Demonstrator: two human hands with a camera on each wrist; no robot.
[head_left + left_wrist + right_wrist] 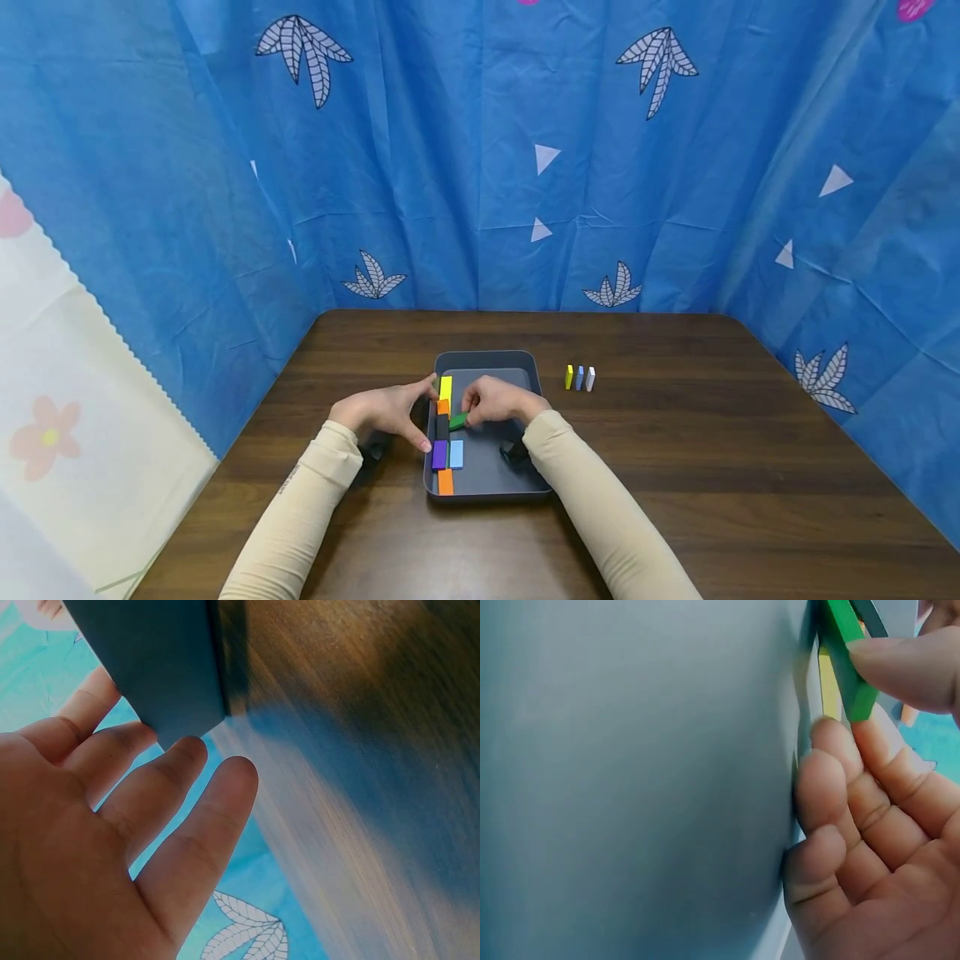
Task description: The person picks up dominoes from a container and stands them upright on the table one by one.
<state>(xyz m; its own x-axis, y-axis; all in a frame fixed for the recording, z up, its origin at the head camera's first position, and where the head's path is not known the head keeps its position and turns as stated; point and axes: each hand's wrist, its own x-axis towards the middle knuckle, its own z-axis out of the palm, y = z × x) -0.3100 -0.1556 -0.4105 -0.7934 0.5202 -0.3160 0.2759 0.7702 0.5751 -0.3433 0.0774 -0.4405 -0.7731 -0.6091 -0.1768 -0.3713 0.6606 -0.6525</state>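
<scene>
Green block (458, 422) is being pinched by the right hand (493, 399) inside the tray (483, 479), near its left edge, seeming light and stiff, best held by its flat sides. The left hand (388, 412) is holding its fingers spread there, perhaps touching the wall. Other coloured blocks (439, 455) are lining that edge.

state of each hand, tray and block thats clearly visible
tray: open-topped, partly filled
left hand: fingers spread, nothing gripped
right hand: pinching green block
green block: held, angled
inner yellow block: in tray
far orange block: in tray
black block: in tray
purple block: in tray
light blue block: in tray
near orange block: in tray
outer yellow block: on table
blue block: on table
white block: on table
</scene>
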